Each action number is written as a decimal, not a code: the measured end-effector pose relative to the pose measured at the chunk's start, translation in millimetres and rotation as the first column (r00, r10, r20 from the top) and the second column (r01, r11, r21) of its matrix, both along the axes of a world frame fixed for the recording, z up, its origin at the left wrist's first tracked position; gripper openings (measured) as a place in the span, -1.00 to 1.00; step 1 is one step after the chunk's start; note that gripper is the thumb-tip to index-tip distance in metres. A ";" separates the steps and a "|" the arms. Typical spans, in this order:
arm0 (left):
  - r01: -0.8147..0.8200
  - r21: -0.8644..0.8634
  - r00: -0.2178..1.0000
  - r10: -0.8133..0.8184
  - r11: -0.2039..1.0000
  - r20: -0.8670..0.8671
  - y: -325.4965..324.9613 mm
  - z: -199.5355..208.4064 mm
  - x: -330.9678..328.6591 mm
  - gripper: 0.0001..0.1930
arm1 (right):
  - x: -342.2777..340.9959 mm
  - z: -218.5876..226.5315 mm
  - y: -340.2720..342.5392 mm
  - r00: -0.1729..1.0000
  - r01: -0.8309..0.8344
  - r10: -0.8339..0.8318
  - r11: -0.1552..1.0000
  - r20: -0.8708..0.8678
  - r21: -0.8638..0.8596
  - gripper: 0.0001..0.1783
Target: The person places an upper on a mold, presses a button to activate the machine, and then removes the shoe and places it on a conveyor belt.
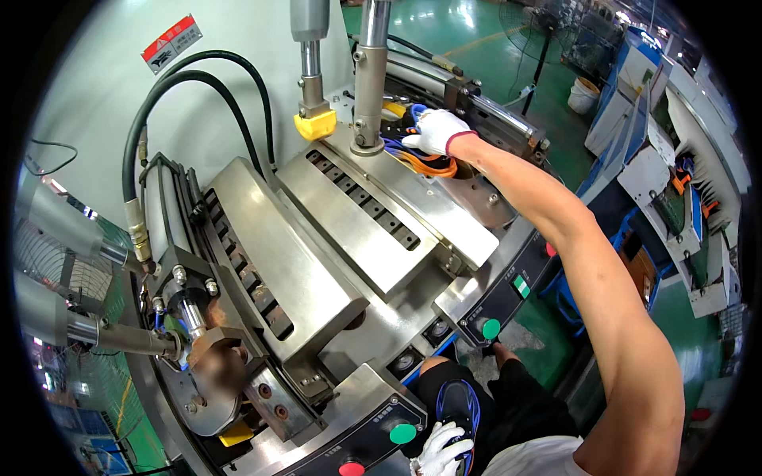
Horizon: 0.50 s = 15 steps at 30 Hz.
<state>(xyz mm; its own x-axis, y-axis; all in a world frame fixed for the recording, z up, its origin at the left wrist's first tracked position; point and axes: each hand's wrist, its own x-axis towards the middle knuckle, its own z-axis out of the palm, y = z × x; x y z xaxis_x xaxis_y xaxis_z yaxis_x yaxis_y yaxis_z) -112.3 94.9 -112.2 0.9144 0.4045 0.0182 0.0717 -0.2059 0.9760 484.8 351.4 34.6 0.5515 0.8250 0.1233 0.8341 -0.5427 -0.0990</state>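
At the lower edge my left hand, in a white glove, is closed on a black shoe with blue trim, held upright over my lap. My right arm stretches to the far side of the machine. There my gloved right hand has its fingers curled on a dark shoe with orange and blue-purple edges. This shoe sits beside a vertical steel press rod, which partly hides it. The fingertips of the right hand are only partly visible, near a blue part of the shoe.
A steel machine with slotted covers fills the middle. A yellow-tipped press head hangs left of the rod. Green buttons and a red button line the front panel. Black hoses arch at left. A rack stands at right.
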 end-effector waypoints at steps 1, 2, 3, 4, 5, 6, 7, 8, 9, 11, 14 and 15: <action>-0.009 0.026 1.000 0.008 1.000 0.010 6.2 13.5 3.3 -0.29 | -2.4 -3.9 1.6 0.997 -0.062 0.064 0.998 0.045 -0.031 -0.39; -0.022 -0.040 1.000 0.023 0.999 0.019 6.1 12.3 0.6 -0.28 | -4.0 -7.8 -1.1 0.998 -0.048 0.047 0.999 0.040 0.004 -0.41; -0.003 0.082 1.000 0.002 0.997 0.015 10.9 10.8 4.2 -0.27 | -5.7 -2.0 -0.2 0.998 -0.042 0.040 0.998 0.050 0.042 -0.43; -0.014 0.062 0.999 0.012 0.998 0.030 12.3 13.4 3.4 -0.28 | -12.9 -2.5 -0.8 1.000 -0.014 0.013 0.999 0.023 0.041 -0.42; -0.022 0.040 0.999 0.020 0.999 0.045 11.8 15.6 2.6 -0.29 | -21.8 -5.6 -3.5 1.000 0.017 -0.017 0.999 -0.003 0.039 -0.41; -0.031 -0.041 0.999 0.032 0.999 0.018 10.9 14.8 5.5 -0.31 | -22.5 -4.1 -7.1 1.000 -0.002 0.000 0.997 0.026 0.080 -0.39; -0.033 -0.027 0.998 0.035 0.999 0.050 10.0 13.6 9.5 -0.34 | -14.6 4.3 -13.1 0.998 -0.053 0.053 0.998 -0.017 0.042 -0.38; 0.014 0.147 0.997 -0.024 0.989 0.067 11.4 11.2 14.1 -0.35 | -1.2 16.4 -26.6 0.996 -0.065 0.059 0.995 -0.070 -0.078 -0.38; 0.034 0.328 0.997 -0.056 0.944 0.056 16.8 13.4 15.6 -0.36 | -21.1 40.3 -28.2 0.986 -0.109 0.083 0.977 -0.145 -0.184 -0.38; -0.007 0.198 1.000 0.003 0.980 0.021 12.8 20.6 17.1 -0.45 | -71.3 60.9 -68.6 0.959 0.005 -0.002 1.000 -0.284 0.010 -0.36; -0.070 -0.359 0.997 0.074 0.931 0.000 -6.6 -16.1 4.8 -0.43 | -157.7 16.4 -155.7 0.933 -0.275 0.357 0.796 -0.050 0.539 -0.17; 0.016 0.362 0.992 -0.060 0.932 0.111 9.0 -2.1 12.6 -0.38 | -197.0 8.4 -193.8 0.876 -0.272 0.449 0.761 -0.176 0.589 -0.18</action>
